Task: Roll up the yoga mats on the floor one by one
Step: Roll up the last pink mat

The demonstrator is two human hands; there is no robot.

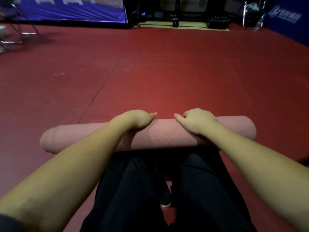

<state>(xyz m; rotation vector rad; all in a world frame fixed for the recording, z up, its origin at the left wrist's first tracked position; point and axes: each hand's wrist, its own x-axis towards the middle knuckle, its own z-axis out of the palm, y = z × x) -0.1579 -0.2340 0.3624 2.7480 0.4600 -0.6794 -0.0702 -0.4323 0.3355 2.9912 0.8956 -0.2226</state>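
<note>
**Pink mat fully rolled, both hands on top of it**

At the far left edge, the metal legs of a chair [20,30] stand on the red floor [167,72], with a blue banner [66,9] with white lettering hanging behind them along the back of the room. A dark seam in the floor runs diagonally down from the middle distance toward the left end of the roll.

The pink yoga mat [167,136] lies across the floor in front of the person as a complete roll, its left end slightly narrower where the inner turns stick out. No flat part of it shows on the floor beyond.

The left hand [137,119] rests over the top of the roll left of centre, wrist bent, fingers curled down over the far side and thumb pointing inward. Just to its right, apart from it, the right hand [199,119] sits the same way, fingers curved over the far side and thumb pointing toward the other hand. Both bare forearms reach in from the lower corners.

Below the roll, dark trousers [200,190] cover the person's legs, with a shoe [165,204] between them.

At the top right stand dark equipment [217,22] and another blue panel [287,17].
</note>
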